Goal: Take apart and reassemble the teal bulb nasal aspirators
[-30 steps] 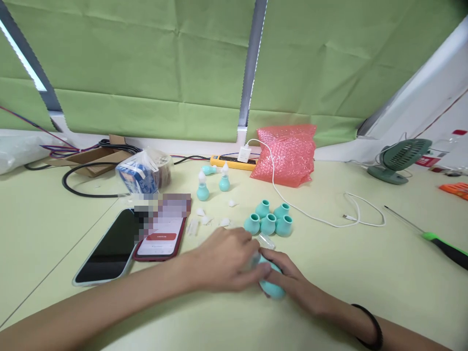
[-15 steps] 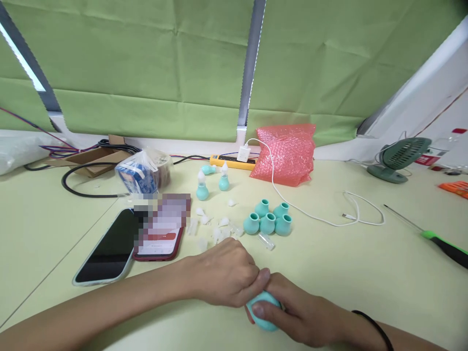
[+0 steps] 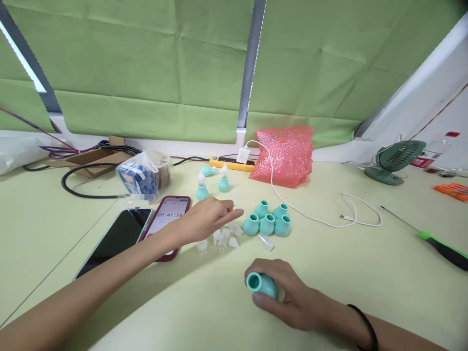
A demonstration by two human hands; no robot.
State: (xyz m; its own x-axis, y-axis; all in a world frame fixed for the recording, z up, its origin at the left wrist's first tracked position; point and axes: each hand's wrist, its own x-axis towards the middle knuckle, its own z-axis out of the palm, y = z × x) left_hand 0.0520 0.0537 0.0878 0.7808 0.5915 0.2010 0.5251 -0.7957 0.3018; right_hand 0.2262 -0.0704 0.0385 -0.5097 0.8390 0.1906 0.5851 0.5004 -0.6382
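Observation:
My right hand (image 3: 292, 292) is wrapped round a teal squeeze bulb (image 3: 268, 286), its open round mouth tilted up and to the left. Farther forward, my left hand (image 3: 208, 218) reaches over a scatter of small translucent plastic tips (image 3: 223, 238), fingers pinched together. Between them shows a bit of a small whitish tip (image 3: 235, 205), mostly hidden. Just right of that hand, several teal bulbs (image 3: 266, 224) stand grouped with mouths up. A clear plastic tube (image 3: 265, 242) lies in front of them. Behind, two bulbs with clear nozzles (image 3: 223, 180) stand upright, and another (image 3: 208, 170) lies on its side.
Two phones lie at left, a dark one (image 3: 113, 243) and a red-cased one (image 3: 171, 204) showing a timer. A yellow power strip (image 3: 230, 163), pink bubble-wrap pouch (image 3: 283, 156) and bagged items (image 3: 142, 173) sit behind. A white cable (image 3: 310, 217), screwdriver (image 3: 438, 246) and green fan (image 3: 397, 158) are at right.
My left hand has left the bulb and moved forward and left to the small tips. My right hand still holds the bulb, now with its mouth uncovered.

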